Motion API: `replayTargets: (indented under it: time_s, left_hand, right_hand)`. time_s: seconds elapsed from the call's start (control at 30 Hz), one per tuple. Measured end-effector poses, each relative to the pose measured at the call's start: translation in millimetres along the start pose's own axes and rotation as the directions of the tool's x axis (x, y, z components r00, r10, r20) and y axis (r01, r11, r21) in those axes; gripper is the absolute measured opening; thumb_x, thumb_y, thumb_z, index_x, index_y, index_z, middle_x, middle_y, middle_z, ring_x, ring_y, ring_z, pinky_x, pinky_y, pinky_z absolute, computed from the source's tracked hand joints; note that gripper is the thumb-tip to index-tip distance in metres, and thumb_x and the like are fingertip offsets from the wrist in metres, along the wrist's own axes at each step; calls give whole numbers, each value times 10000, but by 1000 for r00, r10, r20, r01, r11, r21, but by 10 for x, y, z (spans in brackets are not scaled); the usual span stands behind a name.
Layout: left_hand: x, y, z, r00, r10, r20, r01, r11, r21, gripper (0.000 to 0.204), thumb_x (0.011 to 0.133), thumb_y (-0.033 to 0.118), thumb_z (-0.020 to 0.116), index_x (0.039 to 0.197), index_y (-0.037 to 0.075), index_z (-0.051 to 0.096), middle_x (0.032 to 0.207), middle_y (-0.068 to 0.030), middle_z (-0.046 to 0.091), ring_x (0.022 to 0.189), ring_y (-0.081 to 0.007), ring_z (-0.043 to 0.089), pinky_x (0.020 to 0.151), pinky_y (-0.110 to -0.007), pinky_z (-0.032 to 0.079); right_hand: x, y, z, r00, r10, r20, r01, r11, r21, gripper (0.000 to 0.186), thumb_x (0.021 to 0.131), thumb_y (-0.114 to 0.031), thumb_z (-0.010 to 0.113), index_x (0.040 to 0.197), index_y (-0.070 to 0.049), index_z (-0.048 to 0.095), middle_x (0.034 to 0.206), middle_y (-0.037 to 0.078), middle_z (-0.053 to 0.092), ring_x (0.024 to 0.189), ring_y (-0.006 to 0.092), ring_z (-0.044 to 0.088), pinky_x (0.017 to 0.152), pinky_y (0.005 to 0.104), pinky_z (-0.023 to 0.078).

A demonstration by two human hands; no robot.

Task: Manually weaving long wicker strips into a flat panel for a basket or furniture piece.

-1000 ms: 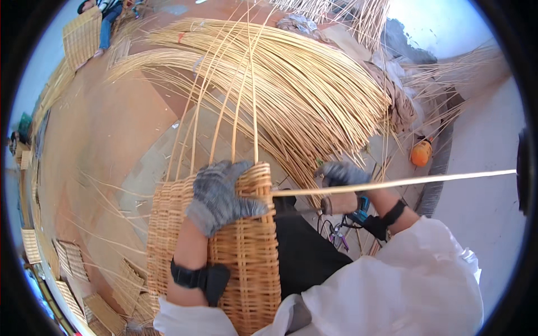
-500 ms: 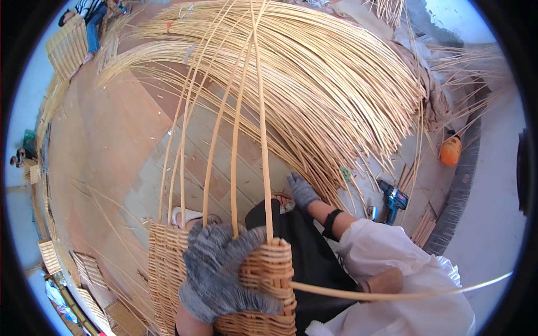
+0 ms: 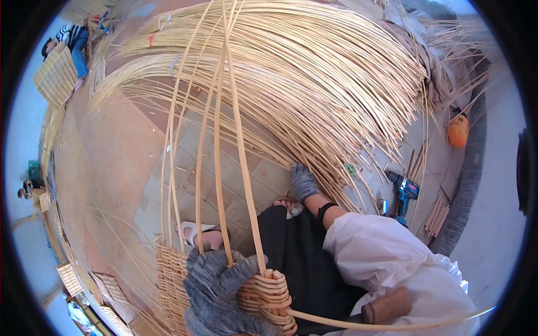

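My left hand (image 3: 221,291), in a grey knit glove, grips the top edge of a woven wicker piece (image 3: 171,280); its fingers lie among the upright stakes (image 3: 217,168), and its thumb points toward the right edge. The stakes lean together far above the weave. One loose weaver rod (image 3: 392,326) runs from the right edge out to the right. My right hand (image 3: 304,183), gloved the same, reaches down to the near left edge of a big bundle of wicker rods (image 3: 314,78). Its fingers are bent together against the rods; their tips are partly hidden.
Right of the bundle lie a blue cordless drill (image 3: 403,193) and an orange round object (image 3: 458,130). A wooden handle (image 3: 386,305) rests by my white sleeve. Woven panels (image 3: 70,279) lie at the left. A person in stripes (image 3: 72,36) sits far left behind a woven panel (image 3: 56,75).
My right hand has moved slightly farther in along the rods, its fingers more bent. The wicker piece and my left hand sit lower in view, and the stakes lean more to the left.
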State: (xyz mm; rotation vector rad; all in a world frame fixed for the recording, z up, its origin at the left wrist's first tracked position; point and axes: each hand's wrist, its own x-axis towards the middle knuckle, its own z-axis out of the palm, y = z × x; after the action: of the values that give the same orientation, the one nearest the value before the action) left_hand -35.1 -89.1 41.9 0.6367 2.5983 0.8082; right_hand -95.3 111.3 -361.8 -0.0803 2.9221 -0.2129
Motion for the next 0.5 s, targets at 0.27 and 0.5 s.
replayTargets:
  time_s: [0.27,0.5]
  left_hand:
    - [-94,34,-40,998,13,-56,-14,1000,-25,868,382,628,753,1058,104,604,995,-95,584,968,-296,538,882,-457,364]
    - [-144,63,5,1000,17,-10,-16,996,91,947,347,656,741,1091,91,584,957,-139,570,929,-321,533,869,-428,365]
  right_hand:
    - [-12,-83,-90,938,103,331,-94,995,-44,213,785,-135,498,879,-81,681,927,147,650,833,286,640,620,424,516]
    - [-159,30,-1034,966,71,249,-108,984,138,245,760,-223,525,846,-44,670,847,189,640,811,302,633,654,419,502]
